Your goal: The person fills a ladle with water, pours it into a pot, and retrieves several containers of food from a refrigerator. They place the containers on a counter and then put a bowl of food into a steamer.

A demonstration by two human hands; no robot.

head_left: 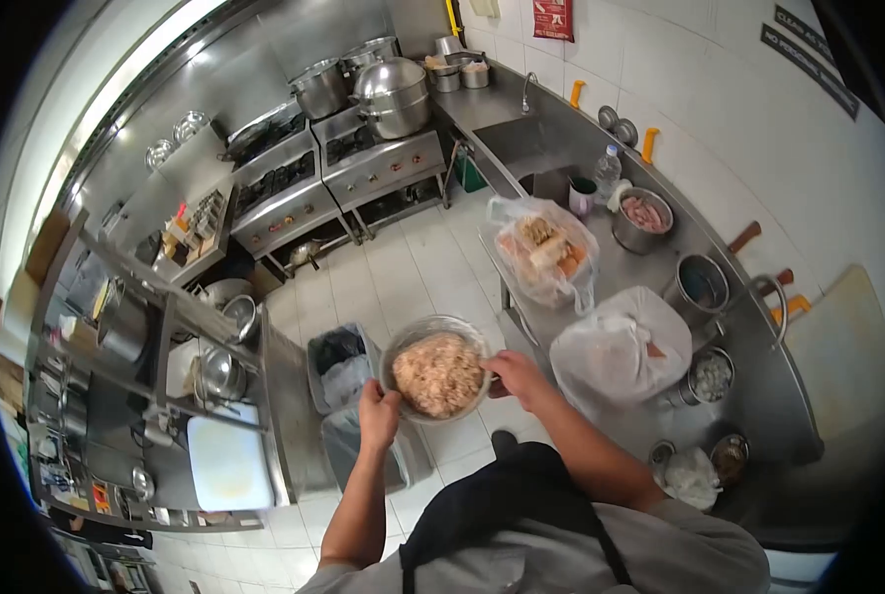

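Note:
Between my two hands I carry a round metal bowl (478, 348) in front of me, above the floor. A heap of pale brown, lumpy food (439, 374), perhaps a minced mixture, fills most of it. My left hand (379, 414) grips the rim at the lower left, thumb on top. On the right side, my right hand (515, 377) holds the rim, its fingers partly hidden under the edge. Below the bowl, to the left, stand a grey bin (371, 346) with a dark liner and a second bin (417, 457).
To the right, a steel counter (601, 247) carries plastic bags of food (546, 252), a white bag (621, 346), a pot of pink meat (643, 220) and a bottle (609, 168). Stoves (373, 173) with a large steamer (393, 99) stand ahead. A white cutting board (228, 460) lies left.

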